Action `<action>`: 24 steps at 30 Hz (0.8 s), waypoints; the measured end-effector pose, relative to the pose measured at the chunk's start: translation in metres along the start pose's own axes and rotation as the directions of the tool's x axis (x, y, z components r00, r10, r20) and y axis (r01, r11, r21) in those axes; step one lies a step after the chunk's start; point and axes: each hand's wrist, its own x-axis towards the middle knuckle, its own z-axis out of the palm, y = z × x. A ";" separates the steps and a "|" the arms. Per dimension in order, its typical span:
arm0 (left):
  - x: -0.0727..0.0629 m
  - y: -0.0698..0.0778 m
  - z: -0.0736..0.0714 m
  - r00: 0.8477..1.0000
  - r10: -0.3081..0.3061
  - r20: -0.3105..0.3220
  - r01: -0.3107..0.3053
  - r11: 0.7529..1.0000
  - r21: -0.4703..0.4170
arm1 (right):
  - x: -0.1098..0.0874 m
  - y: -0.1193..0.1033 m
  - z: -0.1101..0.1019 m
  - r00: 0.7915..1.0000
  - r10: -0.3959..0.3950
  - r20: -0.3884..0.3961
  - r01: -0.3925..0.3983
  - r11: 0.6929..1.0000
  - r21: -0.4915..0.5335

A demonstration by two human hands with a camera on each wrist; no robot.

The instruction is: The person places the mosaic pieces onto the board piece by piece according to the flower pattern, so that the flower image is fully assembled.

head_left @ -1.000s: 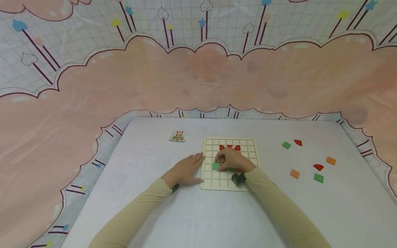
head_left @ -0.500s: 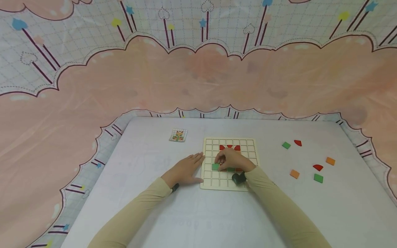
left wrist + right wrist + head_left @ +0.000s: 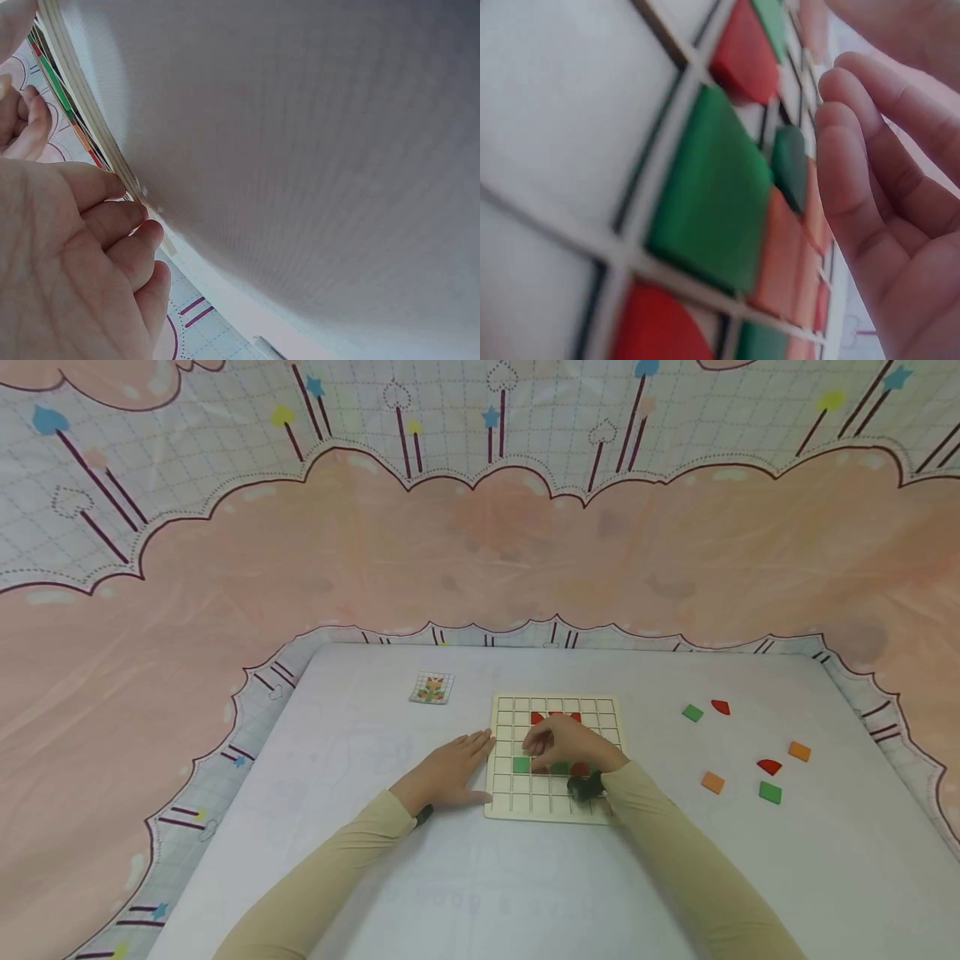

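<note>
A cream grid board (image 3: 501, 807) lies on the table with red, orange and green pieces set in its squares. My left hand (image 3: 448, 772) lies flat along the board's left side, fingers extended; in the left wrist view its fingertips are right at the board's edge (image 3: 90, 109). My right hand (image 3: 566, 742) hovers over the middle of the board, fingers loosely bent and nothing between them. Close to its thumb is a green square tile (image 3: 521, 765). The right wrist view shows a green tile (image 3: 709, 195) and a red rounded piece (image 3: 748, 56) seated in grid squares beside the fingers.
Right of the board lie loose green tiles (image 3: 770, 792), orange tiles (image 3: 713, 782) and red rounded pieces (image 3: 768, 767). A small card with a flower pattern (image 3: 432, 687) lies behind and left of the board. A patterned curtain (image 3: 480, 552) rises behind the table.
My right hand has shifted slightly right, and its thumb has come away from the green tile. More of a red piece under the hand shows. My left hand has stayed put.
</note>
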 end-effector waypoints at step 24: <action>0.002 0.000 0.002 1.000 -0.012 0.005 0.012 1.000 0.004 | -0.096 0.022 -0.074 0.987 0.060 -0.149 -0.072 0.994 -0.076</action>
